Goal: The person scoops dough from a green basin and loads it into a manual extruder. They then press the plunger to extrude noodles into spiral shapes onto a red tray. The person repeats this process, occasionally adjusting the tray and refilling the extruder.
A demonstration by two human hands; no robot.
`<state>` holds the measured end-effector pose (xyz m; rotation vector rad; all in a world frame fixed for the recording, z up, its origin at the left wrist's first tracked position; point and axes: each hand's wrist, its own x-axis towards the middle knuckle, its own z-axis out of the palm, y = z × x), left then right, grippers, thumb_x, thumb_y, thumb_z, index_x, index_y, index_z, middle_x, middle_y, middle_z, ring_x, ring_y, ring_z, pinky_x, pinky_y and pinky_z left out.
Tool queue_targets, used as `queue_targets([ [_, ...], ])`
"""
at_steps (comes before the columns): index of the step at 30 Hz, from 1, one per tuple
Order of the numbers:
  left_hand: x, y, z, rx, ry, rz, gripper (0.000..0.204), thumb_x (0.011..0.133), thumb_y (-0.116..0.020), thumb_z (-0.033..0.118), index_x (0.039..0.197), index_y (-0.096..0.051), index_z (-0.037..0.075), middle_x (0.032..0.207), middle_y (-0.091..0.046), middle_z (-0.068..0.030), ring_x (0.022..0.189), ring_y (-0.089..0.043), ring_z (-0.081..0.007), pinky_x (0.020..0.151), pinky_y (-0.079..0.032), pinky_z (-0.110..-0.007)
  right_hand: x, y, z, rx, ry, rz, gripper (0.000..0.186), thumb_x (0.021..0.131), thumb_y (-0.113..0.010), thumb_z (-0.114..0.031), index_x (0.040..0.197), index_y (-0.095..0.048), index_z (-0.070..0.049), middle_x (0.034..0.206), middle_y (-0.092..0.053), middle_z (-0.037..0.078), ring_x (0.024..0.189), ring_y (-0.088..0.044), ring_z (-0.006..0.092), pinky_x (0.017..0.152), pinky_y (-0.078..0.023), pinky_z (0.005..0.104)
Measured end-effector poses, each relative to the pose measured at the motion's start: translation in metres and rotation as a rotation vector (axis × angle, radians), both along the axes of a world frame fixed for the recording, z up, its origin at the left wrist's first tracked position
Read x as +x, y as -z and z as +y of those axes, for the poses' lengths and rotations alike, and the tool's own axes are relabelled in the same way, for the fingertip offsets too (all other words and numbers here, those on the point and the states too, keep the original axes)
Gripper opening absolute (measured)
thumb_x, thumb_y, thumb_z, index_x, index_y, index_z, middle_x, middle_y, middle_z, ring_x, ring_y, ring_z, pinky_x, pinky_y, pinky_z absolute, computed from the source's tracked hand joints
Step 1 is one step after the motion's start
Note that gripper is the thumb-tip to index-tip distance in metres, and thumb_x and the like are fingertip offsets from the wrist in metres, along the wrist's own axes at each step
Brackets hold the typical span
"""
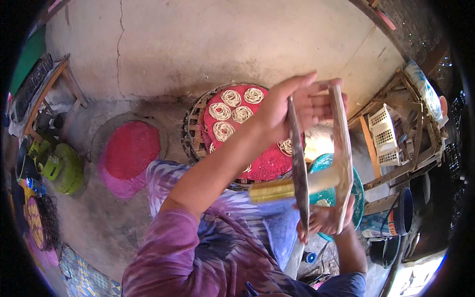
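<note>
I hold a wooden press made of two long bars with a brass cylinder across them. My left hand grips the far ends of both bars. My right hand clasps the near ends, low at the right. Under the press sits a teal bowl. Beyond it a red mat lies on a round woven basket and carries several pale noodle coils.
A second red mat lies on the concrete floor at the left, near a green gas cylinder. White plastic baskets sit on a wooden rack at the right, and a blue bucket stands below it.
</note>
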<state>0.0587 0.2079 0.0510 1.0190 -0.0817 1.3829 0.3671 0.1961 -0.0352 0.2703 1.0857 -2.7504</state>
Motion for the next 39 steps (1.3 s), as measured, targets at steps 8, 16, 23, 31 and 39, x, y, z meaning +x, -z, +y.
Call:
queue_targets([
  [8, -0.044, 0.100, 0.102, -0.186, 0.139, -0.538, 0.062, 0.090, -0.046, 0.056, 0.124, -0.051, 0.005, 0.118, -0.058, -0.0137, 0.114, -0.053, -0.0303, 0.097, -0.041, -0.045, -0.055, -0.061, 0.082, 0.347, 0.083, -0.437, 0.109, 0.076, -0.031, -0.087, 0.145, -0.028, -0.003, 0.113, -0.057, 0.034, 0.096, -0.062, 0.0462, 0.086, -0.048, 0.0541],
  [16, -0.054, 0.110, 0.110, -0.234, -0.077, -0.758, 0.055, 0.088, -0.050, 0.056, 0.111, -0.057, 0.006, 0.103, -0.061, -0.0103, 0.103, -0.056, -0.0283, 0.091, -0.045, -0.041, -0.076, -0.091, 0.091, 0.815, 0.144, -0.617, 0.092, 0.088, -0.037, -0.073, 0.142, -0.032, 0.002, 0.106, -0.061, 0.032, 0.084, -0.068, 0.0390, 0.073, -0.057, 0.0432],
  [23, -0.057, 0.104, 0.086, -0.105, -0.062, -0.668, 0.054, 0.089, -0.048, 0.057, 0.109, -0.057, 0.007, 0.103, -0.060, -0.0096, 0.101, -0.057, -0.0292, 0.080, -0.051, -0.039, -0.078, -0.118, 0.063, 0.841, 0.137, -0.658, 0.085, 0.092, -0.033, -0.068, 0.141, -0.035, 0.001, 0.099, -0.063, 0.030, 0.076, -0.069, 0.0353, 0.068, -0.057, 0.0389],
  [31, -0.067, 0.081, 0.090, -0.107, -0.140, -0.609, 0.053, 0.089, -0.046, 0.058, 0.103, -0.059, 0.008, 0.095, -0.061, -0.0089, 0.094, -0.057, -0.0281, 0.084, -0.047, -0.038, -0.083, -0.101, 0.063, 1.000, 0.201, -0.608, 0.072, 0.093, -0.036, -0.064, 0.129, -0.044, -0.003, 0.090, -0.065, 0.022, 0.069, -0.067, 0.0288, 0.062, -0.054, 0.0347],
  [39, -0.035, 0.107, 0.095, -0.188, -0.147, -0.651, 0.046, 0.090, -0.047, 0.053, 0.097, -0.059, 0.010, 0.090, -0.062, -0.0083, 0.093, -0.057, -0.0282, 0.080, -0.048, -0.039, -0.061, -0.104, 0.054, 0.983, 0.249, -0.683, 0.070, 0.094, -0.040, -0.062, 0.102, -0.062, 0.004, 0.077, -0.065, 0.011, 0.059, -0.061, 0.0179, 0.054, -0.048, 0.0291],
])
